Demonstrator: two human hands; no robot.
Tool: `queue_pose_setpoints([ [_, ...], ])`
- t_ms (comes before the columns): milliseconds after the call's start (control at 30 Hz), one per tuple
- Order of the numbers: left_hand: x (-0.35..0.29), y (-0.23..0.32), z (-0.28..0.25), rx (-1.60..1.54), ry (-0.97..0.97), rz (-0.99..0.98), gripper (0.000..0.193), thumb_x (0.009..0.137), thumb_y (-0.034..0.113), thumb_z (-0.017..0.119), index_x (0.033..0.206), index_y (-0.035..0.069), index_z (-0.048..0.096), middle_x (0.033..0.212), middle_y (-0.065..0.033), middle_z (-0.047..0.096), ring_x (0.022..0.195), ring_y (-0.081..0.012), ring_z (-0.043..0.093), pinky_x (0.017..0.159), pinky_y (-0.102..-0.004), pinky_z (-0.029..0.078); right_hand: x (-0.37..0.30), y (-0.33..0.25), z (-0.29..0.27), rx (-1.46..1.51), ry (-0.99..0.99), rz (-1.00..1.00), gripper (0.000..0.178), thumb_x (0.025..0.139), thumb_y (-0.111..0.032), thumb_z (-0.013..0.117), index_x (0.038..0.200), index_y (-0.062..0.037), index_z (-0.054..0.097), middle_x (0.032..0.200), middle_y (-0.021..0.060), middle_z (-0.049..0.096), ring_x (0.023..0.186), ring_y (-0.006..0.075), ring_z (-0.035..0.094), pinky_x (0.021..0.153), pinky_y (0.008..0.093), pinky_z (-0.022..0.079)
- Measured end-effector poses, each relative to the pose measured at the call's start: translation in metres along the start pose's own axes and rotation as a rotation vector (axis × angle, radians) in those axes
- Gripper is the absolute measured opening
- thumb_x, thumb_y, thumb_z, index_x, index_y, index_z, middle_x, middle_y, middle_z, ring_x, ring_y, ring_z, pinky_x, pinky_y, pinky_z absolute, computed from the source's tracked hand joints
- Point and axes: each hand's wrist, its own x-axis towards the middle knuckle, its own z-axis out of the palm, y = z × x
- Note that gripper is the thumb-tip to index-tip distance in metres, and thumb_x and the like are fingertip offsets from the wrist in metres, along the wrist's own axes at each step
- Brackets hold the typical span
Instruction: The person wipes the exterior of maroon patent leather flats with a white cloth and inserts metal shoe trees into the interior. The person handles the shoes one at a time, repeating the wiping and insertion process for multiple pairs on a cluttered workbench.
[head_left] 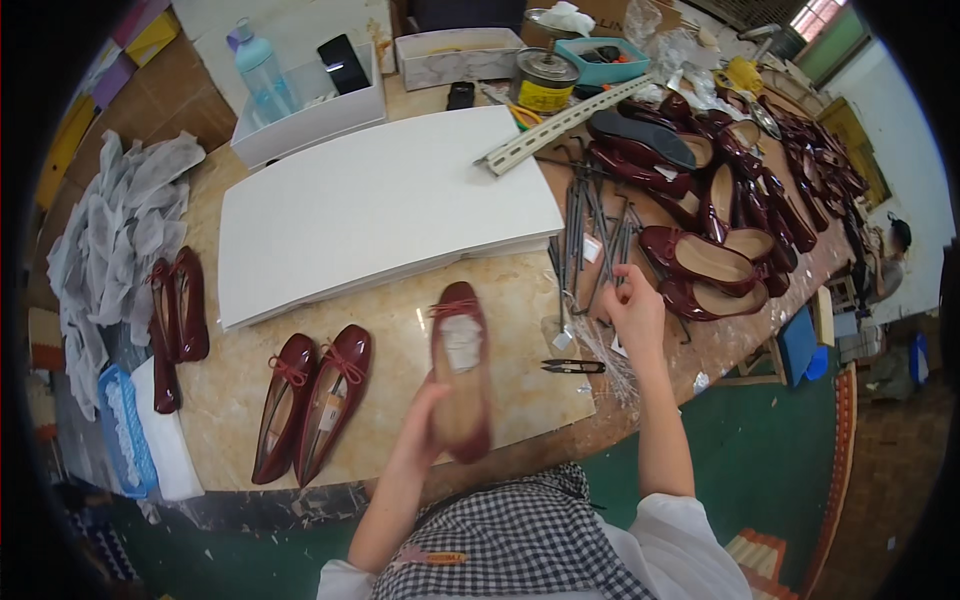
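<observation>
My left hand [422, 412] grips the side of a burgundy patent ballet flat [462, 390], held toe-away above the front of the table. White crumpled paper fills the shoe's toe, and a thin bow crosses its front. Among thin dark rods [572, 235] on the right, my right hand [638, 308] is closed in a pinch; what lies between its fingertips is too small to tell. Two matching flats, one [285, 405] beside the other [340, 395], rest left of the held shoe, with rods inside. Black thread snips [572, 367] lie below my right hand.
Many burgundy flats [700, 260] crowd the right side. A stack of white sheets [390, 195] spans the middle, touched by a slotted metal bar [565, 125]. Grey tissue [125, 235], more flats [188, 305] and a blue basket [127, 430] occupy the left.
</observation>
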Motion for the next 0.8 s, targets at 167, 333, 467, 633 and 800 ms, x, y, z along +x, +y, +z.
queue_pose_setpoints([
  [167, -0.008, 0.023, -0.004, -0.104, 0.049, 0.2, 0.055, 0.091, 0.027, 0.049, 0.138, -0.001, 0.039, 0.127, -0.0167, 0.055, 0.112, -0.0266, 0.058, 0.095, -0.0388, 0.047, -0.053, -0.099, -0.007, 0.221, -0.371, -0.038, 0.034, 0.085, -0.015, 0.064, 0.118, -0.008, 0.062, 0.054, 0.0135, 0.052, 0.045, 0.0245, 0.052, 0.048, 0.033, 0.041],
  [333, -0.01, 0.04, 0.003, 0.147, 0.305, 0.482, 0.068, 0.088, 0.019, 0.056, 0.147, 0.007, 0.023, 0.138, -0.0142, 0.043, 0.123, -0.0236, 0.047, 0.1, -0.0361, 0.041, -0.085, -0.142, -0.003, 0.353, -0.711, -0.13, 0.037, 0.089, -0.015, 0.06, 0.125, -0.0072, 0.059, 0.055, 0.0154, 0.053, 0.045, 0.0258, 0.053, 0.048, 0.0334, 0.041],
  [467, -0.015, 0.043, 0.005, 0.274, 0.312, 0.62, 0.07, 0.088, 0.019, 0.057, 0.147, 0.003, 0.021, 0.137, -0.0154, 0.042, 0.124, -0.0228, 0.044, 0.101, -0.0331, 0.037, -0.086, -0.157, 0.002, 0.368, -0.759, -0.188, 0.033, 0.09, -0.013, 0.058, 0.121, -0.0023, 0.06, 0.056, 0.0166, 0.054, 0.046, 0.0281, 0.055, 0.048, 0.035, 0.043],
  [633, -0.014, 0.037, 0.003, 0.357, 0.303, 0.739, 0.071, 0.091, 0.036, 0.052, 0.144, 0.0, 0.022, 0.136, -0.0164, 0.041, 0.123, -0.0237, 0.045, 0.101, -0.0345, 0.037, -0.085, -0.165, 0.021, 0.359, -0.655, -0.261, 0.03, 0.089, -0.014, 0.06, 0.115, 0.0014, 0.062, 0.054, 0.0159, 0.053, 0.043, 0.0281, 0.054, 0.046, 0.0364, 0.042],
  [800, -0.013, 0.029, 0.008, 0.425, 0.258, 0.838, 0.081, 0.092, 0.052, 0.046, 0.145, -0.003, 0.019, 0.138, -0.0174, 0.04, 0.125, -0.0243, 0.043, 0.103, -0.0346, 0.035, -0.092, -0.166, 0.052, 0.267, -0.291, -0.554, 0.032, 0.087, -0.012, 0.06, 0.116, 0.0014, 0.062, 0.049, 0.0102, 0.052, 0.041, 0.0242, 0.054, 0.044, 0.0359, 0.042],
])
